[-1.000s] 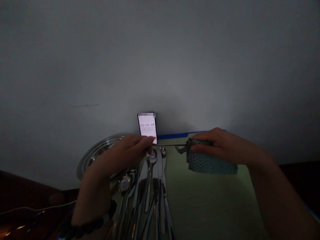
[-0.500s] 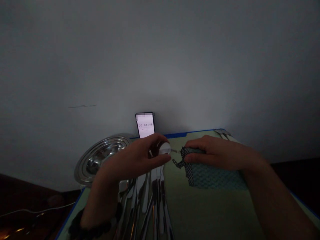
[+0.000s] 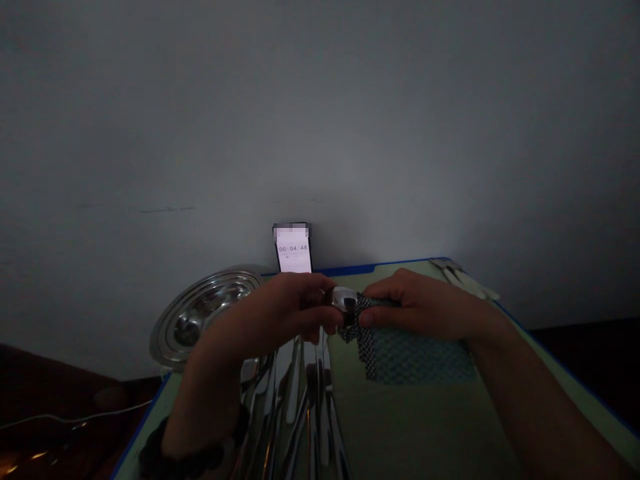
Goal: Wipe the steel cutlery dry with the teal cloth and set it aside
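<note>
My left hand (image 3: 290,307) is closed, thumb and fingers pinching a shiny metal spoon (image 3: 345,298) by its rounded bowl. My right hand (image 3: 415,305) is closed on a green patterned cloth (image 3: 420,357) with a black-and-white checked edge. The cloth meets the spoon just right of the bowl, and the handle is hidden in the cloth and my fingers. The rest of the cloth hangs down below my right hand. Beneath my left hand lie several metal knives and other cutlery (image 3: 295,400), partly covered by my wrist.
A round steel basin (image 3: 163,333) stands at the table's back left. Behind my left hand, a lit phone (image 3: 294,257) showing a timer leans on the wall. Several forks (image 3: 453,270) lie at the back right corner. The green tabletop (image 3: 415,427) has a blue edge.
Both hands have come closer together. The spoon bowl has shifted right, up against the cloth, and turned its shiny side to view. The handle part seen before is now covered.
</note>
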`<move>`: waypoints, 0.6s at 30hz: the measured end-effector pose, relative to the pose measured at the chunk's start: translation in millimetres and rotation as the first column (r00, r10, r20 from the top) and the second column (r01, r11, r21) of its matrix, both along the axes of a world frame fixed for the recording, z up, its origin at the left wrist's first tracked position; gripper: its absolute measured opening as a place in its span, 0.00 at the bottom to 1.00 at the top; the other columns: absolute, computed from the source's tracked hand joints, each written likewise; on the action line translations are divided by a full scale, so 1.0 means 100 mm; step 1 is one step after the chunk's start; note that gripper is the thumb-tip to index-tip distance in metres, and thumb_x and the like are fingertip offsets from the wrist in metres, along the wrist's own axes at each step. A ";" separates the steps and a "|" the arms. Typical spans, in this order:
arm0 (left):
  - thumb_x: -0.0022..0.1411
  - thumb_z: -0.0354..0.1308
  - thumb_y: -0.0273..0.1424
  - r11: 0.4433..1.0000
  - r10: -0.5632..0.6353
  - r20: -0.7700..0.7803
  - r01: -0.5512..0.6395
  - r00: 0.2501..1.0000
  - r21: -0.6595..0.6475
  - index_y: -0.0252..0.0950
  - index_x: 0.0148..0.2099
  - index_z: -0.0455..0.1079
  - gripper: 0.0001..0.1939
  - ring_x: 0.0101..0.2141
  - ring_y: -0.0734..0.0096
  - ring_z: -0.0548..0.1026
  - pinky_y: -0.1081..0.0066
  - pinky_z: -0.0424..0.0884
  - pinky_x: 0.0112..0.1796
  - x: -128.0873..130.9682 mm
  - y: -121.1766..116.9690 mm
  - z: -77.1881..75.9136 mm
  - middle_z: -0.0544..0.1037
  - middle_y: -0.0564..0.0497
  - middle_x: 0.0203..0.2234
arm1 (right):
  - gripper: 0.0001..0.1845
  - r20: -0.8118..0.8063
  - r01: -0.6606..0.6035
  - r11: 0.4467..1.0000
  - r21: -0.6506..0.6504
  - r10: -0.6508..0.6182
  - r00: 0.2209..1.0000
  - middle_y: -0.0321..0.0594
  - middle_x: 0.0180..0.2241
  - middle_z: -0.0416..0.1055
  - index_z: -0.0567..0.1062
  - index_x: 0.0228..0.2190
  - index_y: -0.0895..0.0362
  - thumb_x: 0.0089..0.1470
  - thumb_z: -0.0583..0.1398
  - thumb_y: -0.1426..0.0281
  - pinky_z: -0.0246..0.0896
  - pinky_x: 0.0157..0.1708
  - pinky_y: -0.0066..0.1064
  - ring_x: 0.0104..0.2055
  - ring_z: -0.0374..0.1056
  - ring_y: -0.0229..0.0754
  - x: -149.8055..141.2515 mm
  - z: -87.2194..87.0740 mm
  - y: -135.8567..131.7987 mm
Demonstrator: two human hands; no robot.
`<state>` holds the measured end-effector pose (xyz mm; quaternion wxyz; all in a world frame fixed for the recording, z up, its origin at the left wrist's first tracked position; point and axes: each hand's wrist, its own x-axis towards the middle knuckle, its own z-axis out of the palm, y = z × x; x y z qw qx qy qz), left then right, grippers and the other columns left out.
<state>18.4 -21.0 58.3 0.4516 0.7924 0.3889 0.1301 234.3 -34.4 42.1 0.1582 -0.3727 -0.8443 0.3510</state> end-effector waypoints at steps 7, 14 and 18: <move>0.55 0.55 0.33 1.000 0.004 -0.044 -0.005 0.999 -0.017 0.36 0.29 0.68 0.06 0.20 0.79 0.69 0.81 0.60 0.20 0.02 -0.03 -0.04 0.71 0.58 0.19 | 0.18 0.035 0.044 0.999 -0.017 -0.043 0.998 0.29 0.18 0.55 0.73 0.24 0.58 0.54 0.54 0.58 0.42 0.18 0.23 0.20 0.50 0.30 -0.02 -0.01 -0.02; 0.55 0.55 0.35 0.998 -0.054 -0.118 0.049 0.992 -0.041 0.34 0.30 0.67 0.09 0.21 0.76 0.72 0.78 0.64 0.20 0.14 0.02 -0.18 0.76 0.52 0.25 | 0.21 0.108 0.132 0.981 0.143 -0.148 0.983 0.31 0.17 0.61 0.73 0.22 0.59 0.57 0.51 0.58 0.45 0.19 0.25 0.20 0.54 0.32 -0.09 -0.06 0.00; 0.56 0.56 0.35 0.999 -0.026 -0.003 0.026 1.000 -0.027 0.34 0.32 0.67 0.08 0.22 0.76 0.72 0.77 0.66 0.22 0.14 0.09 -0.20 0.75 0.53 0.24 | 0.22 0.075 0.166 0.965 0.206 -0.184 0.980 0.34 0.21 0.67 0.72 0.24 0.59 0.59 0.49 0.60 0.50 0.24 0.26 0.24 0.60 0.33 -0.11 -0.07 0.03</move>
